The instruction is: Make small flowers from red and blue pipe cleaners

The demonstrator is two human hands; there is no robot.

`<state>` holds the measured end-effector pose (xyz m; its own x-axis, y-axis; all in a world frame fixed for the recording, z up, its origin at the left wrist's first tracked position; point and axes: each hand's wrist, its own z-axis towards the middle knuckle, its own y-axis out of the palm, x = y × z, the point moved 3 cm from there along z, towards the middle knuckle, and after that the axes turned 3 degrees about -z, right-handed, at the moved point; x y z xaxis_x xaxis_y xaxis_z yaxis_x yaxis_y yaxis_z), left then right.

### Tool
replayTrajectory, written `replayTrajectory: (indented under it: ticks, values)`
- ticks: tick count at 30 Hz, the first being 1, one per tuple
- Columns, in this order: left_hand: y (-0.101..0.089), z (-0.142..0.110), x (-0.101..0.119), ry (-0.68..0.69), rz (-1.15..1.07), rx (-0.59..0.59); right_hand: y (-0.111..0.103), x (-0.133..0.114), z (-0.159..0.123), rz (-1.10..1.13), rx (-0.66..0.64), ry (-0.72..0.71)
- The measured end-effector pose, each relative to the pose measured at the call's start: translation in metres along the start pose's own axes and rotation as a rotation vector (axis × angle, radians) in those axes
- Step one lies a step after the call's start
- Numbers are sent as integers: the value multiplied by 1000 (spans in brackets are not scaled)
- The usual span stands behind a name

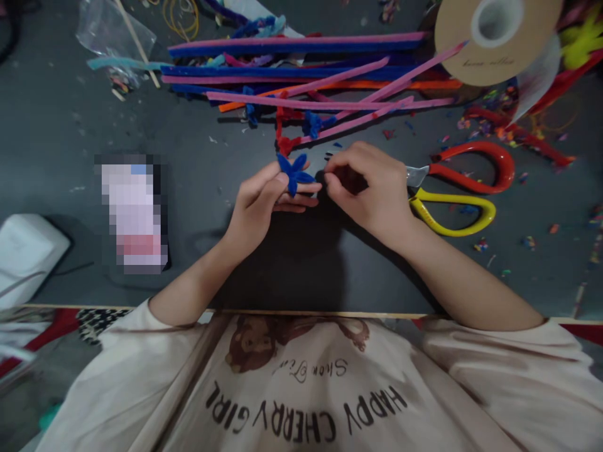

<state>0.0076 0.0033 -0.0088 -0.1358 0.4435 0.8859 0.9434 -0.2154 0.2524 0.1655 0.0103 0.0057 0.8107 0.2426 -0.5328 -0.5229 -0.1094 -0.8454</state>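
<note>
A blue fuzzy pipe-cleaner flower (pixel 294 173) with pointed petals is pinched between the thumb and fingers of my left hand (pixel 258 202). My right hand (pixel 374 188) is a little to the right of the flower, its thumb and index finger pressed together. Whatever may be between those fingertips is too small or dark to name. Just beyond the right hand lie scissors with a red handle (pixel 506 168) and a yellow handle (pixel 485 216), their blades partly hidden behind the hand. Above the flower sit small red and blue twisted pipe-cleaner pieces (pixel 285 135).
Pink, blue and orange pipe cleaners (pixel 301 47) lie across the back of the dark table (pixel 198 132). A cardboard spool (pixel 452 37) is at the back right, with fuzzy scraps around it. To the left are a phone (pixel 136 213), a white box-like device (pixel 28 254) and a plastic bag (pixel 110 28).
</note>
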Motion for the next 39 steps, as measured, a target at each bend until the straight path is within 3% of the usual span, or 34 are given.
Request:
replayTrajectory:
  ticks: [3,6,10,14,18,24,29,33,39]
  values:
    - [1,-1,0,11,55,-17,0,3,0,108,-30,85]
    - [2,-3,0,44,95,-26,4,1,1,384,-40,95]
    - [4,-3,1,98,135,-1,14,-7,7,800,-159,64]
    - [2,-3,2,142,148,-5,21,-10,12,975,-249,80]
    - [-3,-3,5,217,224,14,23,-5,13,1025,-232,99]
    - [-11,-3,10,378,560,84,25,-2,11,963,-207,40]
    - [-9,-2,10,407,542,100,26,-1,8,805,-182,8]
    - [-12,-1,9,407,370,167,26,3,7,804,-184,43]
    - [-12,1,6,444,455,18,24,3,9,856,-237,11]
